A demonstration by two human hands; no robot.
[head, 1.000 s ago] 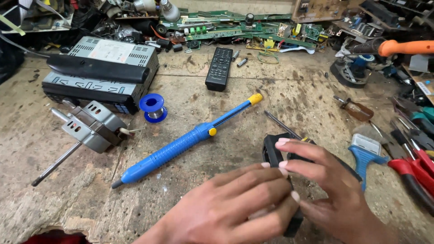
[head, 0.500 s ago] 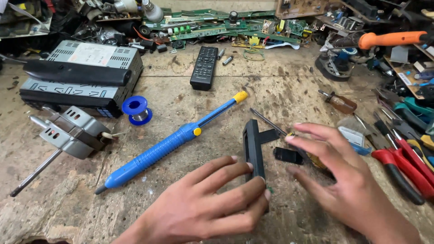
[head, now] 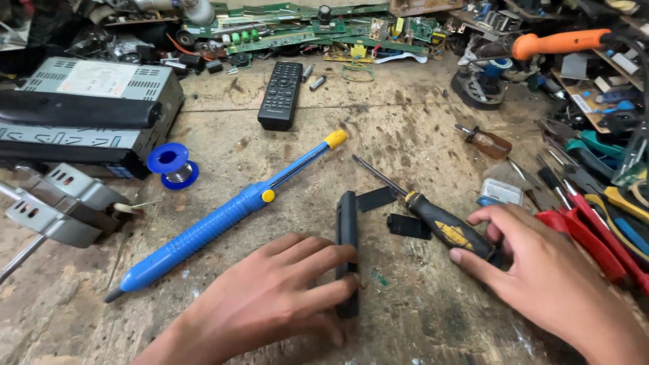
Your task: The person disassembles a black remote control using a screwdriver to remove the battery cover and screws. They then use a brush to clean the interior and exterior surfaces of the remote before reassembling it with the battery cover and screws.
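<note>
My left hand (head: pixel 274 297) holds a slim black remote-like case (head: pixel 347 226) standing on its long edge on the worn wooden bench, fingers wrapped on its near end. My right hand (head: pixel 541 270) grips the black and yellow handle of a screwdriver (head: pixel 443 223), whose shaft points up and left across the bench. Two small black plastic pieces lie between the case and the screwdriver: a flat cover (head: pixel 376 199) and a smaller block (head: pixel 408 226).
A long blue desoldering pump (head: pixel 216 223) lies left of the case. A blue solder spool (head: pixel 173 166), a black remote (head: pixel 280 94), a car stereo (head: pixel 88 111) and metal bracket (head: pixel 64 203) sit farther left. Pliers and cutters (head: pixel 595 209) crowd the right edge; circuit boards (head: pixel 304 30) line the back.
My right hand has moved off the case to the right and taken the screwdriver handle. The left hand has set the case up on its edge; the small black pieces now lie uncovered.
</note>
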